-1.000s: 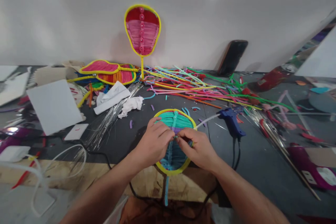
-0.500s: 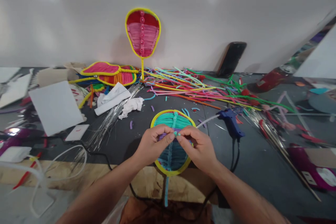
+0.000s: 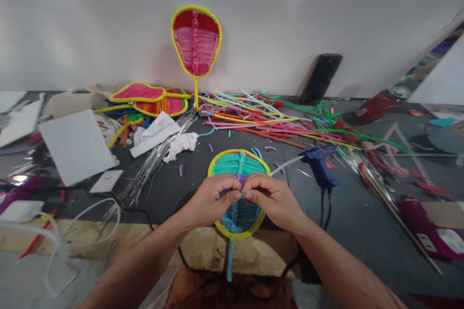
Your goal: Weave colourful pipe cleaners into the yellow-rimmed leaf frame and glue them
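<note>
A leaf-shaped pipe-cleaner piece (image 3: pixel 239 164) with a yellow rim and teal and blue rows lies on the dark table in front of me. My left hand (image 3: pixel 212 198) and my right hand (image 3: pixel 273 199) meet over its middle. Both are closed in a pinch on a small teal pipe-cleaner bit (image 3: pixel 243 194) between the fingertips, just above a purple row. The hands hide the middle of the piece. Its blue stem (image 3: pixel 229 260) hangs toward me over the table edge.
A blue glue gun (image 3: pixel 321 169) lies right of the piece, cord trailing toward me. Loose coloured pipe cleaners (image 3: pixel 268 120) are heaped behind. A red-pink finished piece (image 3: pixel 195 41) leans on the wall, others (image 3: pixel 152 99) lie left. White sheets (image 3: pixel 74 147), tissue (image 3: pixel 181 145), phone (image 3: pixel 321 77).
Both hands have lifted slightly off the piece and drawn their fingertips together into a tighter pinch. The piece has shifted a little.
</note>
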The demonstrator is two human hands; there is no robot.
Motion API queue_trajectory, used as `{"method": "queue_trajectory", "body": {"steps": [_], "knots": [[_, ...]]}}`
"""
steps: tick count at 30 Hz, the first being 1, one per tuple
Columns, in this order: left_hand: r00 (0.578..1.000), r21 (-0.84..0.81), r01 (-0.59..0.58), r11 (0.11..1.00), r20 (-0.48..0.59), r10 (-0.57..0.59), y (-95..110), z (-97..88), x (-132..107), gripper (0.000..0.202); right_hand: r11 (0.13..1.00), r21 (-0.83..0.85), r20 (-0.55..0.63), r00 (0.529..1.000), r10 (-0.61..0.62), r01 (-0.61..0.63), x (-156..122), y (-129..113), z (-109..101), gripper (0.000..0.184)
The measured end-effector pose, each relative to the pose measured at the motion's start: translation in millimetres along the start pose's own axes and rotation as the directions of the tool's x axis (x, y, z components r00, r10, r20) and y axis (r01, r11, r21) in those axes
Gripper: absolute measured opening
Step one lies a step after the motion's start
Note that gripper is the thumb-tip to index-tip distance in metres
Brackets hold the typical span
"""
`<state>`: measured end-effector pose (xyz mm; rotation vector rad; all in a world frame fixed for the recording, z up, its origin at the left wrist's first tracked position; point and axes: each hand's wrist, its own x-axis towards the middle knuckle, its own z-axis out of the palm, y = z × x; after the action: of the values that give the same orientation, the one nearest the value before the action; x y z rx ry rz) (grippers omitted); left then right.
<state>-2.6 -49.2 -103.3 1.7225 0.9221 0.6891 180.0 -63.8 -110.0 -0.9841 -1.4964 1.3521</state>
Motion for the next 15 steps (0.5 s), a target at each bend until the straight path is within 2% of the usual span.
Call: {"method": "queue_trajectory", "body": {"steps": [3, 6, 8, 12, 15], "knots": [[0.992, -0.205, 0.104, 0.973, -0.051, -0.117, 1, 5.8, 2, 0.033, 1.000, -0.018, -0.086, 0.996, -0.014, 0.012, 0, 3, 4, 0.014], [0.969, -0.457, 0.171, 0.873, -0.082, -0.232, 0, 13.7, 4, 0.036, 1.000, -0.004, -0.207, 0.978, -0.029, 0.029, -2, 6, 9, 0.014], [0.952, -0.563, 0.176, 0.808, -0.113, -0.286, -1, 18.1, 5, 0.038, 0.996, -0.063, -0.261, 0.962, -0.083, 0.069, -3, 7, 12, 0.012], [0.928, -0.642, 0.154, 0.751, -0.167, -0.333, -5, 21.2, 5, 0.038, 0.947, -0.267, -0.245, 0.938, -0.244, 0.177, -5, 9, 13, 0.007], [0.935, -0.614, 0.143, 0.776, -0.173, -0.310, -7, 19.3, 4, 0.038, 0.905, -0.341, -0.178, 0.928, -0.328, 0.254, -6, 10, 11, 0.011]]}}
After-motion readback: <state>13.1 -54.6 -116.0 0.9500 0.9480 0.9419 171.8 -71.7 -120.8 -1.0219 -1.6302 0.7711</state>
